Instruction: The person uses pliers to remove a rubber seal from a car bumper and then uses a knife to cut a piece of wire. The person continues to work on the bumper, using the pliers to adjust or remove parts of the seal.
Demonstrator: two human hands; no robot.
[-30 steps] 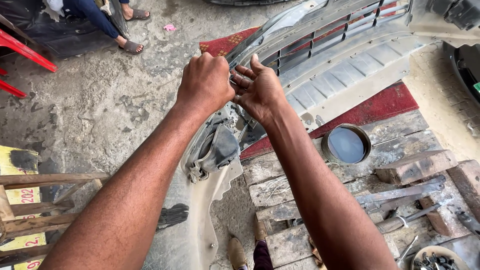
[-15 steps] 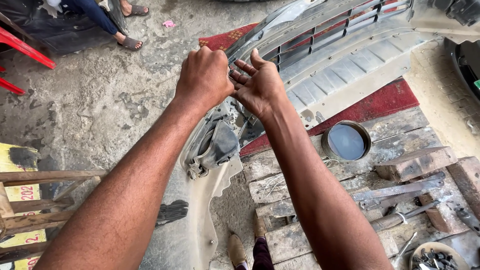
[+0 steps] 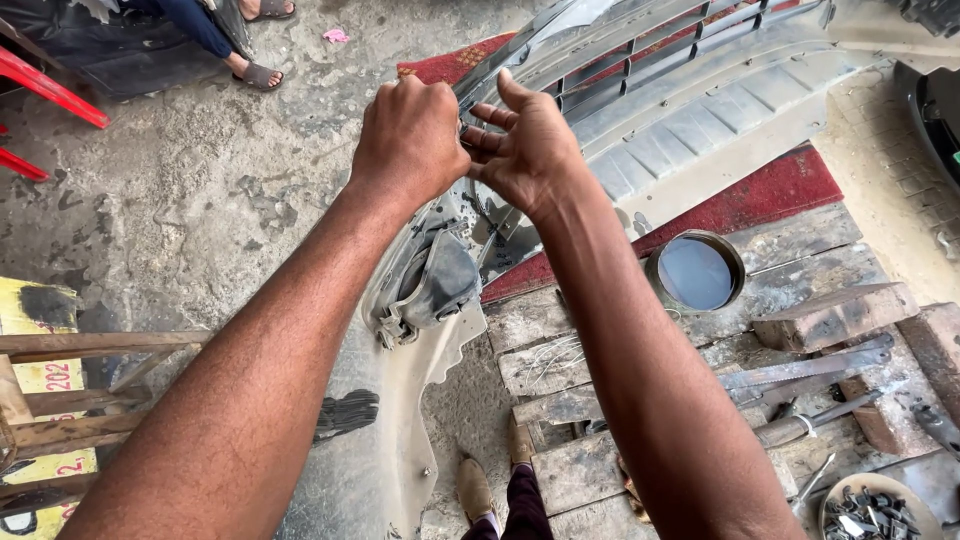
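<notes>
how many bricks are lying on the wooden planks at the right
3 show: one brick beside the round tin, one at the right edge, one lower down by the saw blade. More may lie out of frame.

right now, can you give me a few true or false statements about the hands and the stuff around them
1. The left hand is closed in a fist at the edge of the bumper. True.
2. The right hand rests on the tin. False: it is up at the bumper beside the left hand, well apart from the tin.
3. A saw lies on the planks at the right. True.
4. The tin stands on the concrete floor at the left. False: it sits on the planks at the right, next to the red mat.
5. A dish of small metal parts is at the bottom right. True.
</notes>
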